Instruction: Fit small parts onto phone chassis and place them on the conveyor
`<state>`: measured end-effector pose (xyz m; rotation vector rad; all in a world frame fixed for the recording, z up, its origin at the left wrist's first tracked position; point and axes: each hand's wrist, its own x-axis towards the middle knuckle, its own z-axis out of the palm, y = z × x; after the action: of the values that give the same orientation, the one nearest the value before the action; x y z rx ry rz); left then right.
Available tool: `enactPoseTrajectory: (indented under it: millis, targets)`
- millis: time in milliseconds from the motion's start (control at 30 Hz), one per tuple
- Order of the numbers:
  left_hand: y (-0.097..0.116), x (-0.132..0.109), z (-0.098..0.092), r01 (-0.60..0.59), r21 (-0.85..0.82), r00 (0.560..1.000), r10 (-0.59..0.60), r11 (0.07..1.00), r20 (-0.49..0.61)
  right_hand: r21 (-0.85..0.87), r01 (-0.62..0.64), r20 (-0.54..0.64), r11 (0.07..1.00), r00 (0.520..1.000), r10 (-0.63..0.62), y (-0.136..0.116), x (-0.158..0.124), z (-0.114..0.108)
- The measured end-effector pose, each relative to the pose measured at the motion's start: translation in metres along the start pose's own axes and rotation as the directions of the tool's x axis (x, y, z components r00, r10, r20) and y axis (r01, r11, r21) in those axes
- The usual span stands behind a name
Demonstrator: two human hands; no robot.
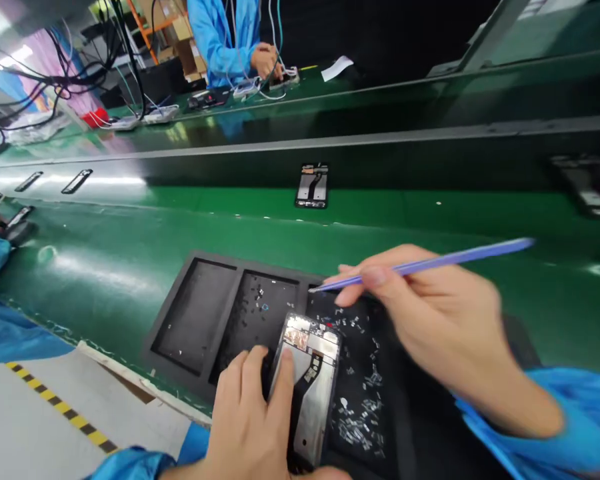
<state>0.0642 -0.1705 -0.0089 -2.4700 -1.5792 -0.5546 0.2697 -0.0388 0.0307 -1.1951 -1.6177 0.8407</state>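
Your left hand (247,420) curls around an opened phone body (307,380), its circuitry facing up, over a matte black foam tray (180,313). Your right hand (440,327) pinches a slim lilac stick (430,263), tip at the rim of the compartment strewn with tiny silvery parts (363,400). Glossy green belt (130,233) lies open beyond.

The bare left hand (250,417) sits low at 6 o'clock, palm down, with its fingers curled and pointing to 1 o'clock. The bare right hand (430,320) is at 4 o'clock, with thumb and first finger pinched tight and the tips aimed at 9 o'clock. Both arms wear loose bright blue sleeves (555,420).
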Motion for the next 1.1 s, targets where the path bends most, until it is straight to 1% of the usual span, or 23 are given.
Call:
enactPoseTrajectory:
  millis: [33, 67, 133, 167, 233, 333, 367, 400, 467, 533, 567, 700, 833, 933, 1100]
  targets:
    - [-0.008, 0.005, -0.003, -0.116, 0.004, 0.993, 0.116, 0.993, 0.025, 0.009, -0.006, 0.054, 1.000, 0.999, 0.006, 0.003, -0.004, 0.008]
    - [-0.015, 0.011, -0.005, -0.243, -0.007, 0.968, 0.243, 0.970, 0.062, 0.028, -0.034, 0.106, 0.999, 0.994, 0.031, 0.008, -0.007, 0.015]
    - [-0.029, 0.026, -0.007, -0.449, -0.054, 0.883, 0.452, 0.892, 0.127, 0.062, -0.105, 0.154, 0.992, 0.984, 0.095, 0.019, -0.013, 0.025]
    - [-0.036, 0.034, -0.007, -0.516, -0.073, 0.841, 0.521, 0.853, 0.143, 0.070, -0.134, 0.154, 0.988, 0.980, 0.122, 0.023, -0.015, 0.029]
    - [-0.045, 0.050, -0.005, -0.597, -0.090, 0.785, 0.604, 0.797, 0.139, 0.073, -0.161, 0.133, 0.984, 0.980, 0.150, 0.027, -0.018, 0.032]
    - [-0.056, 0.067, 0.001, -0.696, -0.116, 0.707, 0.704, 0.709, 0.062, 0.051, -0.172, 0.128, 0.984, 0.978, 0.164, 0.026, -0.018, 0.032]
    - [-0.059, 0.071, 0.003, -0.710, -0.131, 0.696, 0.718, 0.692, 0.024, 0.031, -0.171, 0.133, 0.985, 0.977, 0.166, 0.025, -0.017, 0.031]
    - [-0.062, 0.073, 0.005, -0.710, -0.154, 0.697, 0.717, 0.687, -0.018, 0.003, -0.165, 0.138, 0.986, 0.977, 0.163, 0.024, -0.017, 0.031]
    - [-0.067, 0.074, 0.010, -0.684, -0.213, 0.724, 0.685, 0.698, -0.079, -0.060, -0.123, 0.140, 0.991, 0.982, 0.130, 0.022, -0.016, 0.030]
    - [-0.071, 0.073, 0.013, -0.650, -0.265, 0.753, 0.651, 0.712, -0.098, -0.103, -0.055, 0.145, 0.993, 0.987, 0.070, 0.021, -0.017, 0.029]
    - [-0.072, 0.072, 0.014, -0.643, -0.281, 0.757, 0.646, 0.712, -0.096, -0.115, -0.020, 0.147, 0.993, 0.988, 0.037, 0.020, -0.017, 0.029]
    - [-0.073, 0.071, 0.015, -0.646, -0.283, 0.753, 0.653, 0.709, -0.083, -0.152, 0.083, 0.164, 0.985, 0.985, -0.057, 0.019, -0.021, 0.029]
    - [-0.073, 0.073, 0.014, -0.648, -0.282, 0.751, 0.656, 0.708, -0.079, -0.204, 0.141, 0.225, 0.969, 0.970, -0.094, 0.021, -0.024, 0.026]
    - [-0.074, 0.073, 0.014, -0.650, -0.284, 0.747, 0.662, 0.705, -0.066, -0.244, 0.223, 0.287, 0.944, 0.946, -0.150, 0.024, -0.024, 0.023]
    - [-0.074, 0.070, 0.016, -0.644, -0.284, 0.750, 0.659, 0.710, -0.054, -0.284, 0.378, 0.329, 0.881, 0.902, -0.281, 0.026, -0.020, 0.018]
